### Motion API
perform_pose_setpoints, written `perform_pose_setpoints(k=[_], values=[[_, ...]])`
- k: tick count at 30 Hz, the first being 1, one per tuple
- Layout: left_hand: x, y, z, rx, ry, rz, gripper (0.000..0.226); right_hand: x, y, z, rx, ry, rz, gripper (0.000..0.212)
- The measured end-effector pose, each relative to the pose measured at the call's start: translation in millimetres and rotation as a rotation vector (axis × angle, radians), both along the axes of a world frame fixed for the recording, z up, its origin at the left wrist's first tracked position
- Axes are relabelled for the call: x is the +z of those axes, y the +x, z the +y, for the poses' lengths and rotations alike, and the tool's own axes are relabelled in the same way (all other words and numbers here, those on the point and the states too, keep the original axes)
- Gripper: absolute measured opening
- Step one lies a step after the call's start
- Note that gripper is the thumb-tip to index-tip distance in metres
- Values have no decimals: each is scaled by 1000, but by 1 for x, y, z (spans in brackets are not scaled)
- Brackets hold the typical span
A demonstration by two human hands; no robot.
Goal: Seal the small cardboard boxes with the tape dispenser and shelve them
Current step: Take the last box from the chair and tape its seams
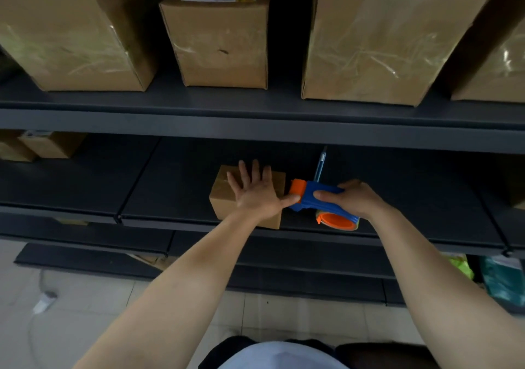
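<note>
A small cardboard box [221,195] stands on the dark middle shelf [170,186], near its front edge. My left hand [255,192] lies flat on the box's top with fingers spread, the thumb touching the dispenser's front. A blue and orange tape dispenser [309,198] sits just right of the box, its orange head against the box's right edge and its orange roll core hanging toward me. My right hand [352,198] grips the dispenser's blue handle.
A blue pen-like tool [320,167] lies on the shelf behind the dispenser. Large taped cartons [221,36] line the upper shelf [255,124]. Small boxes [42,144] sit far left on the middle shelf. Green bags [483,275] lie low right, above a tiled floor.
</note>
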State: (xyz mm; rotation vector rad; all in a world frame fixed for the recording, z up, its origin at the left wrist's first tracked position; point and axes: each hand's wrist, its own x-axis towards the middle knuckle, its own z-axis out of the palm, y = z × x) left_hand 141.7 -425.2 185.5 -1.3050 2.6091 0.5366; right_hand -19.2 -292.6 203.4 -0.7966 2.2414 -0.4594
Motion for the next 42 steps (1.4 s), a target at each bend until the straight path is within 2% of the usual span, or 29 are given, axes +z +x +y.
perform_pose_setpoints(k=[4,8,12,18,21,22,25,29,31,33,39,41,42], values=[[3,3,-2,5,31,122,89,1,2,3,9,-27,-25,59],[12,14,-7,0,73,236,76,12,9,1,12,-78,-6,57],[30,37,-26,49,313,416,70,34,19,-7,26,-118,35,55],[45,65,-51,141,542,593,57,74,49,-29,74,-164,162,69],[47,71,-64,281,657,622,45,85,70,-41,59,-195,173,76],[47,72,-67,331,650,605,44,87,75,-46,59,-201,176,79],[43,73,-76,345,474,455,61,89,90,-56,61,-205,181,77],[39,77,-89,354,344,457,61,88,99,-66,54,-209,149,70],[31,79,-91,359,328,481,59,85,99,-68,59,-175,145,64],[25,75,-90,370,337,494,57,79,96,-67,47,-145,141,70],[23,68,-93,356,300,501,52,82,92,-67,17,-103,136,69],[21,71,-96,347,286,483,51,87,84,-57,-21,-74,141,79],[21,71,-96,333,275,468,50,88,78,-46,-33,-50,140,76]])
